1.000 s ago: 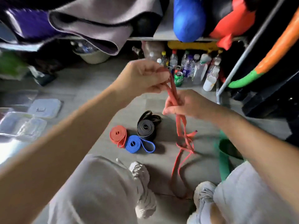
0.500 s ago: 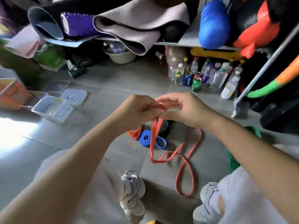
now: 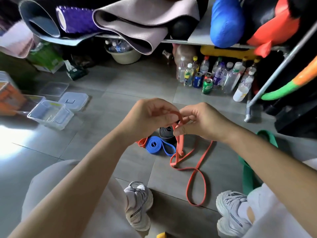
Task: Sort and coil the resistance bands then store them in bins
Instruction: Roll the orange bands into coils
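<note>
The thin red band (image 3: 180, 143) is pinched by the left hand (image 3: 149, 117) and right hand (image 3: 202, 121), coiling barely begun; the blue coil (image 3: 153, 145), black coil (image 3: 167, 133) and orange coil (image 3: 142, 142) are finished, none binned.

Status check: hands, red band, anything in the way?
Pinching red band top: left hand, right hand. Tail loose on floor. Beyond it blue coil, black coil; not blocking.

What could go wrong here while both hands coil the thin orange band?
1. The part pinched between the left hand and the right hand is very short; if one grip slips, it may spring open.
2. The thin orange band lies twisted on the floor, with its loop near the right shoe; it could snag or roll up twisted.
3. Its hanging strands pass close to the blue coil and might drag it loose.
</note>
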{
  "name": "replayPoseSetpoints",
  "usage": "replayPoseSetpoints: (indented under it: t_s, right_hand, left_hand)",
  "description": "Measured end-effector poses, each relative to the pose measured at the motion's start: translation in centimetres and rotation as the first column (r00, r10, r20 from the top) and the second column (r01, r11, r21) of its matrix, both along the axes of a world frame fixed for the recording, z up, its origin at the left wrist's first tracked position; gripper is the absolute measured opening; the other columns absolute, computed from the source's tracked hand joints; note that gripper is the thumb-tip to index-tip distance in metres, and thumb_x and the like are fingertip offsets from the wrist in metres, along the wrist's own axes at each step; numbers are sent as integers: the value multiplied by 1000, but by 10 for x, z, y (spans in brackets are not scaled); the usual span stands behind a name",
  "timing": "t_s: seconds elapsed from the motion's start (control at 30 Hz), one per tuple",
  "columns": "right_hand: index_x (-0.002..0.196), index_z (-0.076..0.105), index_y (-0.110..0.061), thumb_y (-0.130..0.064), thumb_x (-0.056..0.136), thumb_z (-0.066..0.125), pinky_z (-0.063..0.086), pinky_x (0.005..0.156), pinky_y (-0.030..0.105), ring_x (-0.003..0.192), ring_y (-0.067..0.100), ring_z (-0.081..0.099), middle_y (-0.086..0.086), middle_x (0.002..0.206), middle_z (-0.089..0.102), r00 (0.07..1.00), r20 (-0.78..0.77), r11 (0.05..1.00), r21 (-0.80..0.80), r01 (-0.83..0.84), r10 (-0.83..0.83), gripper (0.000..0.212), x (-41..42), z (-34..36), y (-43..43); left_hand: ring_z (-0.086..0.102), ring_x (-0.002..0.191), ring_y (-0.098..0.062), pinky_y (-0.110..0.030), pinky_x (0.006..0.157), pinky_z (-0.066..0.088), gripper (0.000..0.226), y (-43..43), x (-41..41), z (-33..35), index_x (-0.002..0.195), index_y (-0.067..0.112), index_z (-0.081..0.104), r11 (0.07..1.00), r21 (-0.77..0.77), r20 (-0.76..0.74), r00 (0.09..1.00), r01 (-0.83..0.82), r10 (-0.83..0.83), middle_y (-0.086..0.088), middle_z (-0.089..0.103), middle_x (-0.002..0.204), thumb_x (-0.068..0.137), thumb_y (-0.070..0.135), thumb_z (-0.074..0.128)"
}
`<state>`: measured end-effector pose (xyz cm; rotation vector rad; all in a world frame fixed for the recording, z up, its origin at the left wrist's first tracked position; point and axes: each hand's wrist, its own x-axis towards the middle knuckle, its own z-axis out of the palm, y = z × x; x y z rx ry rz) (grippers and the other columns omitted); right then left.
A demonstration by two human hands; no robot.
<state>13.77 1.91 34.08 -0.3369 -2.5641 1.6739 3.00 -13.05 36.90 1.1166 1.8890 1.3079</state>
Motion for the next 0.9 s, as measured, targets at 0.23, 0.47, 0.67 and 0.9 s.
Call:
replayPoseSetpoints:
  t_s: [0.23,0.47,0.67,0.9]
  right_hand:
    - [79,75,-20,-22,64,85,46,66,30,76,14,62,1,79,67,996,-48,988,140,-68,75,18,4,9,-5]
    - [76,73,-29,-1,66,81,53,74,22,76,7,68,-6,76,70,988,-98,982,-135,-133,120,31,5,7,-16]
    - [72,70,-33,-11,68,82,50,72,21,72,1,62,-9,73,71,991,-99,993,-63,-100,94,25,5,6,-18]
    - [84,73,-23,-5,74,78,55,72,25,72,10,70,1,81,75,1000,-7,999,-30,-23,23,21,12,9,3]
  left_hand:
    - [63,66,-17,-25,65,55,10,-12,7,9,87,12,70,998,52,103,994,19,-25,-16,70,79,81,7,64]
    - [66,67,-16,-22,65,54,19,-24,15,9,90,7,67,994,106,200,980,-42,20,-15,69,81,75,17,61]
    - [66,69,-18,-27,69,56,13,-21,16,4,89,10,68,990,109,212,975,-88,64,-9,71,80,79,14,61]
    - [70,73,-14,-21,71,56,22,-19,8,1,89,8,67,973,98,282,944,-207,173,-2,73,76,88,-9,52]
